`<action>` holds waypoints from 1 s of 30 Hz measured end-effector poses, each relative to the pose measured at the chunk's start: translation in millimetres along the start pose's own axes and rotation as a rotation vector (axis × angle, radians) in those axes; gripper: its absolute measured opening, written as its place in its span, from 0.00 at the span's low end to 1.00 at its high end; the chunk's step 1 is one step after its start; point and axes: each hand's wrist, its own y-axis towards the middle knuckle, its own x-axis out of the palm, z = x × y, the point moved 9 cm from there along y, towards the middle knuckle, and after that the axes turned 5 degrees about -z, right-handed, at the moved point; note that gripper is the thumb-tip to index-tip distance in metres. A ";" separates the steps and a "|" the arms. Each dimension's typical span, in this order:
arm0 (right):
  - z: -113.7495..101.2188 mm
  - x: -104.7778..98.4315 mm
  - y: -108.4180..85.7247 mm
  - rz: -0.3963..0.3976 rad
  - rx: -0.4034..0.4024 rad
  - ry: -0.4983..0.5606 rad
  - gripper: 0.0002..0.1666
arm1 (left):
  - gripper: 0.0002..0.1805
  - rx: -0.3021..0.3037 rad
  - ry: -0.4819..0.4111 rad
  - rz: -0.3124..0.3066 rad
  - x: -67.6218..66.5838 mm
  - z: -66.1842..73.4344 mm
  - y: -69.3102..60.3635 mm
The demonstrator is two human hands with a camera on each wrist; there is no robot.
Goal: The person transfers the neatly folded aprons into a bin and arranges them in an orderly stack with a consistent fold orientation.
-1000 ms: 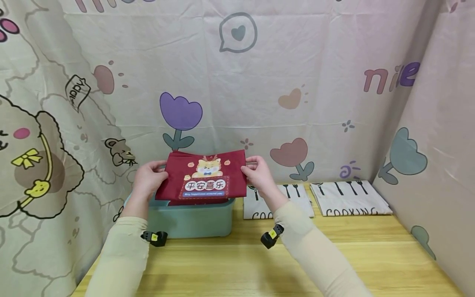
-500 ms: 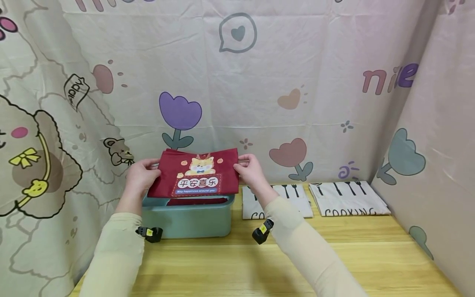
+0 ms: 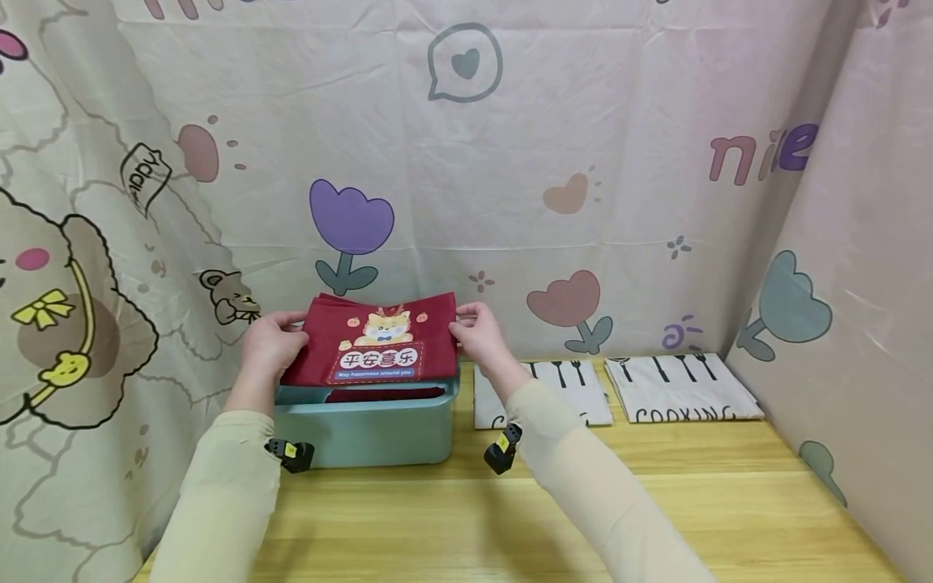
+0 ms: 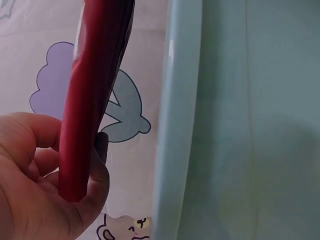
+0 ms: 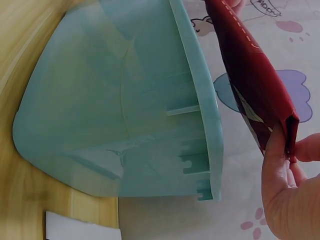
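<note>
A folded dark red cloth (image 3: 379,340) with a cartoon animal and printed lettering is held up, tilted, over the pale green plastic bin (image 3: 364,433). At its left edge, my left hand (image 3: 271,348) pinches it between thumb and fingers. My right hand (image 3: 483,338) pinches the right edge the same way. Both wrist views show the cloth's folded edge (image 4: 82,125) above the bin's rim, apart from it. More dark red fabric (image 3: 386,394) shows inside the bin beneath; most of the bin's inside is hidden by the held cloth.
Two folded white cloths with black utensil prints lie right of the bin, the near one (image 3: 547,397) partly behind my right arm and the other (image 3: 681,389) farther right. A patterned curtain (image 3: 466,162) hangs behind the wooden table (image 3: 408,518) and at both sides.
Both hands have shifted to the left with the red cloth, and slightly more of the bin's rim and the fabric inside shows. The grip stays the same.
</note>
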 end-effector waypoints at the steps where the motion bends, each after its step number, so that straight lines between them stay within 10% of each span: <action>1: 0.8 -0.1 0.6 0.003 0.003 -0.003 0.17 | 0.27 -0.002 0.005 0.000 0.2 -0.1 0.3; 17: 4.8 10.0 9.8 0.011 0.010 -0.049 0.17 | 0.26 0.007 0.080 0.047 -3.3 -1.1 5.7; 25: -7.6 8.8 6.3 -0.009 -0.120 -0.631 0.24 | 0.25 0.078 0.297 0.004 0.1 -0.2 3.8; 30: -9.9 0.8 2.3 -0.029 -0.195 -0.659 0.22 | 0.26 0.105 0.326 -0.018 6.0 0.0 0.4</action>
